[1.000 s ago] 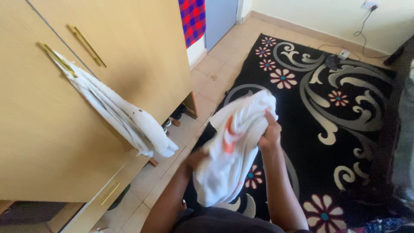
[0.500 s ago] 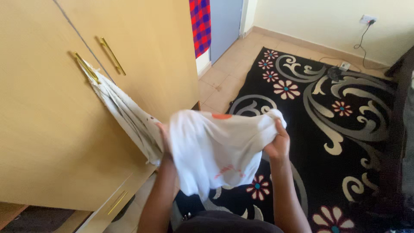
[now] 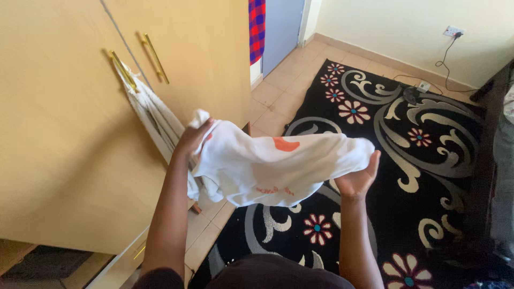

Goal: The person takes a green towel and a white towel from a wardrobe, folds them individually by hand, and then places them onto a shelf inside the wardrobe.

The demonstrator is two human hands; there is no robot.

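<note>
A white garment (image 3: 273,168) with orange print is stretched out flat between both of my hands at waist height. My left hand (image 3: 191,138) grips its left end, close to the wardrobe front. My right hand (image 3: 360,176) holds its right end from underneath, over the rug. The cloth sags a little in the middle and hides most of my fingers.
A tan wardrobe (image 3: 69,134) with brass handles stands at the left; a white cloth (image 3: 155,115) hangs from one handle. A black floral rug (image 3: 417,160) covers the tiled floor. A cable and plug (image 3: 423,85) lie by the far wall. A red-blue checked fabric (image 3: 258,27) hangs near the door.
My hands have moved apart and up, spreading the bunched garment out wide. My left hand rose toward the wardrobe; the right shifted further right.
</note>
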